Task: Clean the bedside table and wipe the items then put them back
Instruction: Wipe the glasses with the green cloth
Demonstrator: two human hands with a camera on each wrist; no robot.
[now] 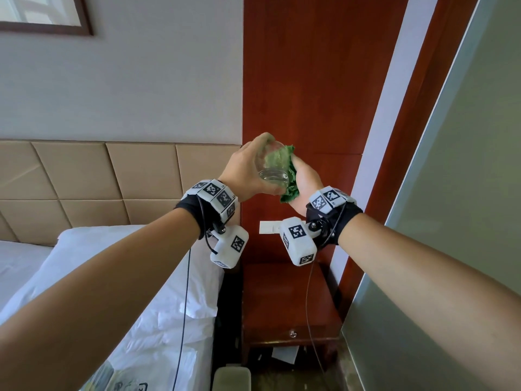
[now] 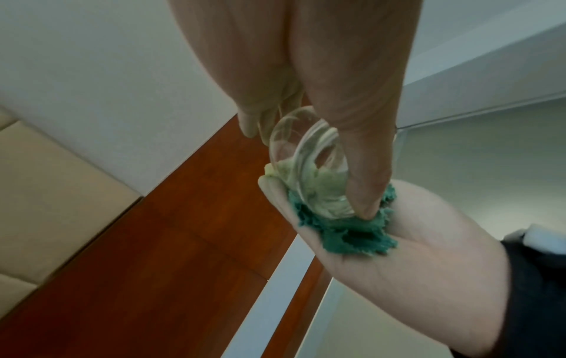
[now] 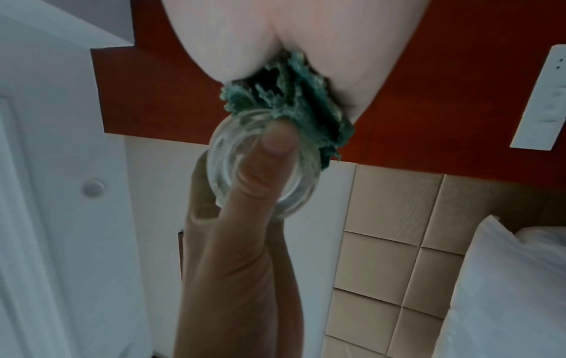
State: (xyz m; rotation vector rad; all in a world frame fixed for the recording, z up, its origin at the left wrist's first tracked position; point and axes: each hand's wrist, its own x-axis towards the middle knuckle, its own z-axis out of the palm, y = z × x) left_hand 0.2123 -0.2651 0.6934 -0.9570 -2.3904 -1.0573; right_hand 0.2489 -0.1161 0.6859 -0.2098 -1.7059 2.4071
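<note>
**Glass tumbler mid-wipe above the bedside table**

Bedside table (image 1: 284, 303) stands at the near centre of the head view, between the bed (image 1: 118, 277) on the left and a grey panel on the right, its red-brown top showing nothing but the trailing wrist cables. Behind it rises the wood wall panel (image 1: 310, 80), with a white switch plate (image 1: 267, 227) low on it.

Held up in front of that panel, well above the table, is the clear glass tumbler (image 1: 272, 169), tipped so its thick base faces the person. The step in hand looks like the wiping of an item: the glass is off the table and the cloth is at work in it. Next, by my reading, the rest of the inside and the rim need a pass, then the glass has to be turned upright and lowered onto the table top without slipping from the hand.

The left hand (image 1: 248, 172) wraps the tumbler, thumb across the base and fingers curled round the wall. The right hand (image 1: 306, 179) is closed on a bunched green cloth (image 1: 290, 176), which is pushed into the tumbler's mouth; green shows through the glass. The two hands meet at the glass.
</note>
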